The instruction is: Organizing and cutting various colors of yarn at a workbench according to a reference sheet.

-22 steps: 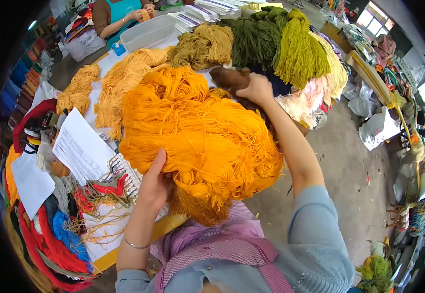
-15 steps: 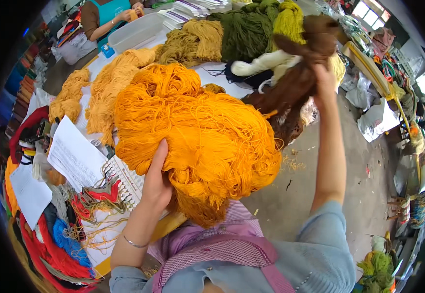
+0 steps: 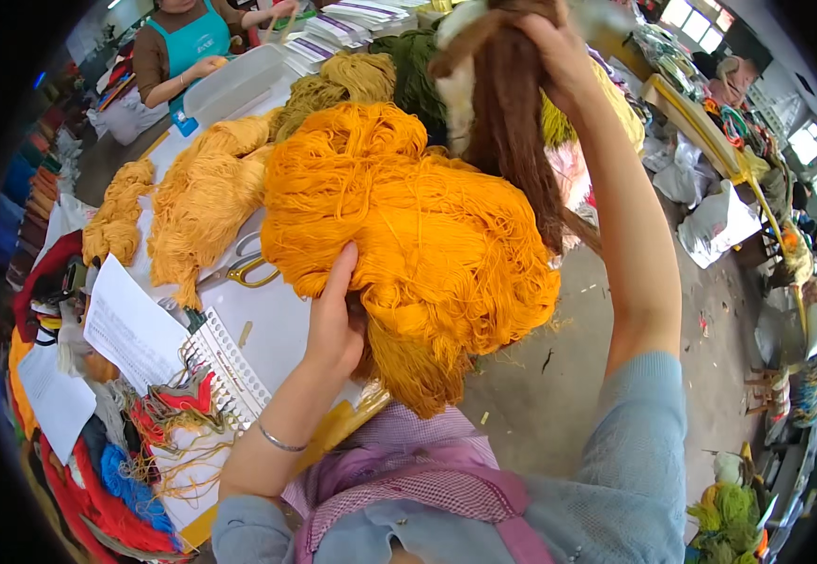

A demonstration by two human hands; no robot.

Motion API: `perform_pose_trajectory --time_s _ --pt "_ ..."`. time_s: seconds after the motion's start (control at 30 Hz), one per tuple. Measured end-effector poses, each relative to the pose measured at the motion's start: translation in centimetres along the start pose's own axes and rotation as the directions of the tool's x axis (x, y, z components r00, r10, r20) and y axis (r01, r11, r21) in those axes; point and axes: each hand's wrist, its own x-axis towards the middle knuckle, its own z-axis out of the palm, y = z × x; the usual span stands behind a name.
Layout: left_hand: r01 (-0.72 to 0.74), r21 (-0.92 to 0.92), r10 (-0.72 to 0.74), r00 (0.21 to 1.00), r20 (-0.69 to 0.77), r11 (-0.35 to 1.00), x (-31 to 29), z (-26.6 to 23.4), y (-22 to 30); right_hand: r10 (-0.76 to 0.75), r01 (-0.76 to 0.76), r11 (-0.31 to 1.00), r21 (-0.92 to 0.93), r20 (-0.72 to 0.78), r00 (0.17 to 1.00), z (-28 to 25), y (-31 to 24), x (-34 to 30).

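A big bundle of bright orange yarn [image 3: 408,226] fills the middle of the view, held up above the table's near edge. My left hand [image 3: 335,324] grips its lower left side, thumb on top and the other fingers hidden beneath. Darker golden-brown strands hang from the bundle's underside. Up at the far right, my right hand [image 3: 559,52] is closed round a dark brown yarn hank [image 3: 512,103], whose long end hangs down behind the orange bundle. Gold-handled scissors [image 3: 253,270] lie on the table just left of the orange yarn.
Pale orange hanks [image 3: 206,202], an olive-gold heap [image 3: 342,89] and dark green yarn [image 3: 413,80] lie across the table. A spiral notebook [image 3: 230,367] and paper sheets [image 3: 131,324] are at left. Behind a clear plastic bin [image 3: 239,89] sits a person in a teal apron [image 3: 197,47].
My right hand has carried the brown hank up and to the left. The orange bundle has shifted slightly right and up with my left hand, uncovering the scissors.
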Motion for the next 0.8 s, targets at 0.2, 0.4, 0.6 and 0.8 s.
perform_pose_trajectory --time_s 0.2,0.4,0.6,0.8 --pt "-0.003 0.086 0.009 0.998 -0.066 0.996 -0.8 0.4 0.1 -0.101 0.071 0.980 -0.188 -0.156 0.983 -2.5 -0.1 3.5" --pt "0.012 -0.002 -0.012 1.000 0.004 1.000 1.9 2.7 -2.2 -0.248 0.209 0.964 -0.163 -0.276 0.929 -12.3 -12.2 4.7" --pt "0.143 0.456 -0.198 0.977 0.075 0.879 0.6 2.0 -0.8 -0.044 -0.007 0.889 -0.457 -0.102 0.994 -11.1 -20.6 0.1" --pt "-0.295 0.827 -0.018 0.938 0.345 0.479 -3.2 -2.6 3.5 0.388 -0.397 0.905 -0.154 -0.087 0.918 1.1 -15.6 -7.4"
